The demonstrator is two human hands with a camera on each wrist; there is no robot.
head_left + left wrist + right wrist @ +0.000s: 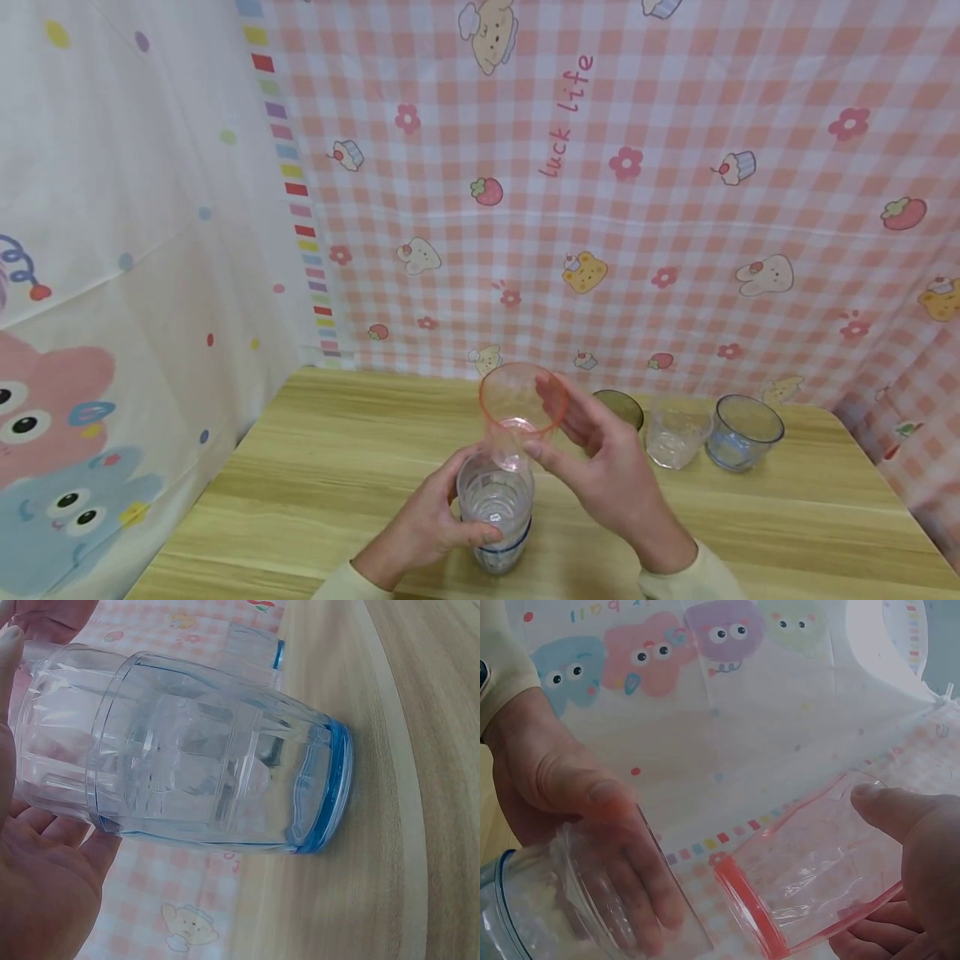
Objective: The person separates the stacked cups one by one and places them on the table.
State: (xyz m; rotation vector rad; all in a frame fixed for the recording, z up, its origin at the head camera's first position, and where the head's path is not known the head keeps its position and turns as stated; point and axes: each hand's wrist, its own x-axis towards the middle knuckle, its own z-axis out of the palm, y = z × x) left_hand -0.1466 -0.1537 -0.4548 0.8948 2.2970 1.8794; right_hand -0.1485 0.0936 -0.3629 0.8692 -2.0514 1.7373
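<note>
My left hand (420,523) grips a stack of see-through cups, its thumb across the front. A clear cup (495,500) sits nested in a blue-rimmed cup (501,560) below it. The left wrist view shows the lower cup's thick blue base (330,787) close to the tabletop. Just above the stack, my right hand (611,471) holds a pink-tinted cup (519,402) with an orange-red rim, between thumb and fingers. In the right wrist view the pink cup's base (754,911) is apart from the stack and points toward its mouth.
At the back right of the wooden table (360,433) stand a dark olive cup (622,404), partly hidden by my right hand, a clear cup (675,433) and a bluish cup (742,437). A checked cloth (600,208) hangs behind the table, and a white printed cloth (150,275) at left.
</note>
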